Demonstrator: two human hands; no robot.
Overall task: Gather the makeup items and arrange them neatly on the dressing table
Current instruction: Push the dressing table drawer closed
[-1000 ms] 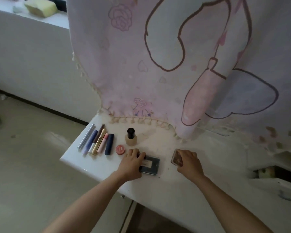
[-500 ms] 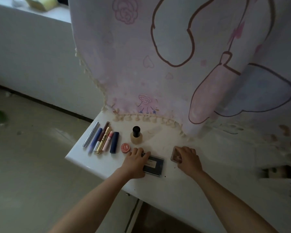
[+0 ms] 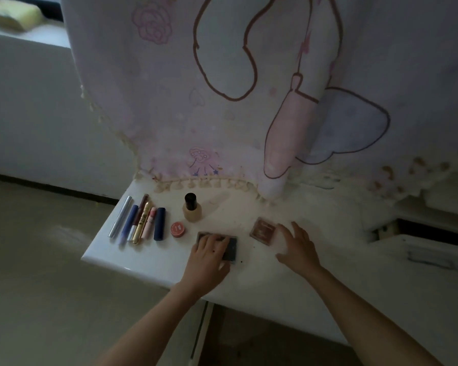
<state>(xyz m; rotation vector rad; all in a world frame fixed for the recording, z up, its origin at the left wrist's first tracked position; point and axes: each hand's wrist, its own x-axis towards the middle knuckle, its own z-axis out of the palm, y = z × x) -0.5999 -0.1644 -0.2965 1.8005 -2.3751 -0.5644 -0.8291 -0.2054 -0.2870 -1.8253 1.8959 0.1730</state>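
Observation:
On the white dressing table (image 3: 288, 291) lies a row of several pens and tubes (image 3: 140, 220) at the left corner. Right of them sit a small red round pot (image 3: 177, 229) and an upright foundation bottle with a black cap (image 3: 192, 207). My left hand (image 3: 208, 256) lies flat on a dark rectangular palette (image 3: 232, 248), fingers spread over it. A small brown square compact (image 3: 262, 229) lies to the right. My right hand (image 3: 298, 245) hovers just right of the compact with fingers spread, apart from it.
A pale cloth with pink cartoon drawings and a tasselled hem (image 3: 222, 101) hangs over the back of the table. A yellow sponge (image 3: 13, 15) rests on a ledge at top left. Bare floor (image 3: 37, 286) lies left of the table edge.
My right hand has let go of the brown compact and drawn back to the right. My left hand has slid further over the dark palette. The view has darkened.

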